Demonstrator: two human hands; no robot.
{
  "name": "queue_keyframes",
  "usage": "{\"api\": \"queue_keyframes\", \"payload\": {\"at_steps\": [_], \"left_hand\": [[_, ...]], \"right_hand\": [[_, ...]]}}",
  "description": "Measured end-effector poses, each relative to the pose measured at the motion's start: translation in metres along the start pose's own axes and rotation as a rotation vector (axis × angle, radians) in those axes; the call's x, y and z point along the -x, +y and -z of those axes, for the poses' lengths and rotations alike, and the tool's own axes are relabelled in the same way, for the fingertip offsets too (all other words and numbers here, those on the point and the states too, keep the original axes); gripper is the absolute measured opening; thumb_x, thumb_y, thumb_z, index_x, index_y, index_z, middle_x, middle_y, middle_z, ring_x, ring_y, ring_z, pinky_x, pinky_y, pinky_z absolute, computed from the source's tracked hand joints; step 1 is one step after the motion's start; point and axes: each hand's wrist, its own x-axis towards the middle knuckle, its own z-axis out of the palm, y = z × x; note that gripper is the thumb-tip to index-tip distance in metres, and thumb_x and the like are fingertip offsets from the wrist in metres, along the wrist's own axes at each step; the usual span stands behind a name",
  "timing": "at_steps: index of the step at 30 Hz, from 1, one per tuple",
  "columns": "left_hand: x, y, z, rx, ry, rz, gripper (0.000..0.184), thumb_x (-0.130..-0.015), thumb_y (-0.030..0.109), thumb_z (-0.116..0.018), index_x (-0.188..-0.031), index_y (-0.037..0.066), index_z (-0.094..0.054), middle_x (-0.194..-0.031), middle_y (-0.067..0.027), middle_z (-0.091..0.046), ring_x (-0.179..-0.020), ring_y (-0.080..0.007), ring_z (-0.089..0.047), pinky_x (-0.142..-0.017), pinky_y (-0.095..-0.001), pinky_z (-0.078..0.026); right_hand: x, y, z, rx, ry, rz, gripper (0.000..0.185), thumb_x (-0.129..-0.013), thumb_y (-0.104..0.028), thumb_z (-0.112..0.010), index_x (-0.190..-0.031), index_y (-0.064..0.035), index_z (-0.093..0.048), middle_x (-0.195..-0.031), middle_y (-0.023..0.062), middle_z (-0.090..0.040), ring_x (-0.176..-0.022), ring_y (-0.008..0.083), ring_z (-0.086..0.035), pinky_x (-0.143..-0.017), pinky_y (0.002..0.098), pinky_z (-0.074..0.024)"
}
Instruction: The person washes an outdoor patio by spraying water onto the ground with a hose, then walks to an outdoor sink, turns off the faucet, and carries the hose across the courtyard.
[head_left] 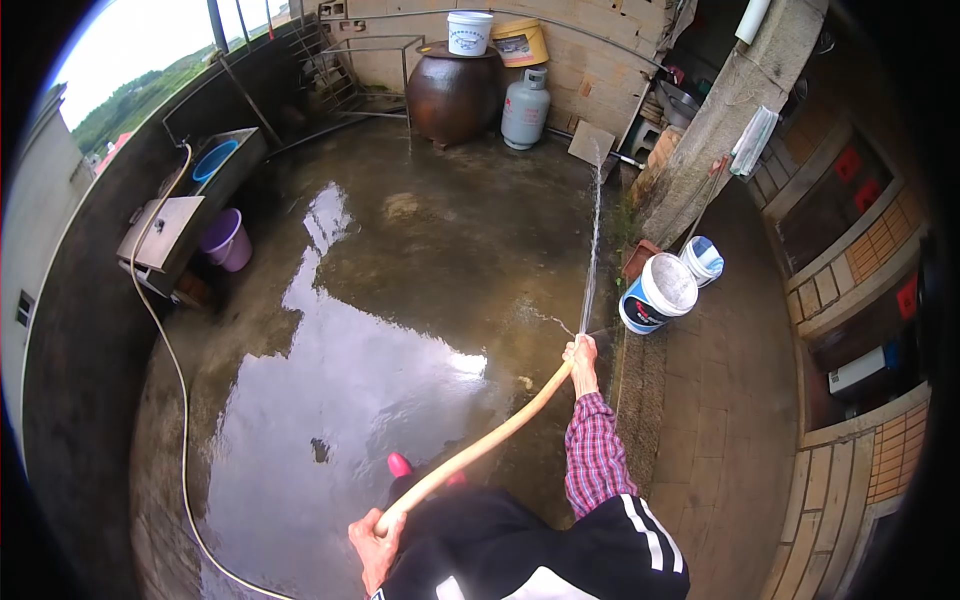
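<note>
A thick yellowish hose [478,447] runs in a curve between my two hands. My right hand [581,360], at the end of a plaid sleeve, is closed round its front end. A jet of water [597,215] shoots from there toward the back wall, with a thin side spray to the left. Lower down, near the bottom edge, my left hand [377,545] grips the hose close to my body. The concrete floor [450,250] is wet and shows a bright reflection of the sky.
A brown jar [452,95] and a gas cylinder [526,110] stand at the back. Buckets [668,285] sit right of the jet beside a pillar [730,120]. On the left are a sink [160,232], a purple bucket [228,242] and a thin hose [176,370] along the floor.
</note>
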Motion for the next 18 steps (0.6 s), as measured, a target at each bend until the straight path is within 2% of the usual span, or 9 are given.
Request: {"api": "queue_keyframes", "payload": {"at_steps": [4,18], "left_hand": [[-0.001,0.0,0.003,0.019,0.015,0.016,0.04,-0.061,0.021,-0.06,-0.047,0.001,-0.028,-0.043,-0.0017,-0.018,-0.042,-0.0096,-0.018,-0.037,-0.0291,-0.014],[0.006,-0.003,0.008,0.063,0.103,0.067,0.039,-0.06,0.019,-0.059,-0.049,0.002,-0.026,-0.046,-0.0006,-0.017,-0.045,-0.0086,-0.019,-0.038,-0.0281,-0.014]], "right_hand": [[-0.003,0.0,-0.018,0.087,-0.025,-0.024,0.009,-0.082,-0.02,-0.035,-0.085,-0.0113,-0.036,-0.05,0.0043,-0.038,-0.036,0.0121,-0.036,-0.031,0.0245,-0.032],[-0.008,0.003,-0.076,0.028,-0.224,-0.024,0.01,-0.08,-0.019,-0.038,-0.086,-0.0129,-0.033,-0.05,0.0027,-0.035,-0.035,0.0112,-0.034,-0.03,0.0238,-0.0315]]}}
